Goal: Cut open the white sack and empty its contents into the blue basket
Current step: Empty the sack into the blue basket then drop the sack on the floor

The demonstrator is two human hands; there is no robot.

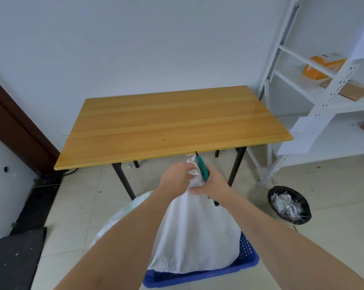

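A full white sack (195, 233) stands upright in the blue basket (246, 258) on the floor in front of me. My left hand (174, 174) grips the sack's bunched neck just below its tied top. My right hand (213, 184) holds green-handled scissors (203, 167), whose dark tip points up beside the knotted top of the sack. The scissor blades are mostly hidden behind the neck and my fingers.
A wooden table (172, 122) stands just beyond the sack. A white metal shelf (331, 97) with orange boxes is at the right. A black bin (289, 205) of scraps sits on the floor at right. Another pale sack (122, 214) lies behind my left arm.
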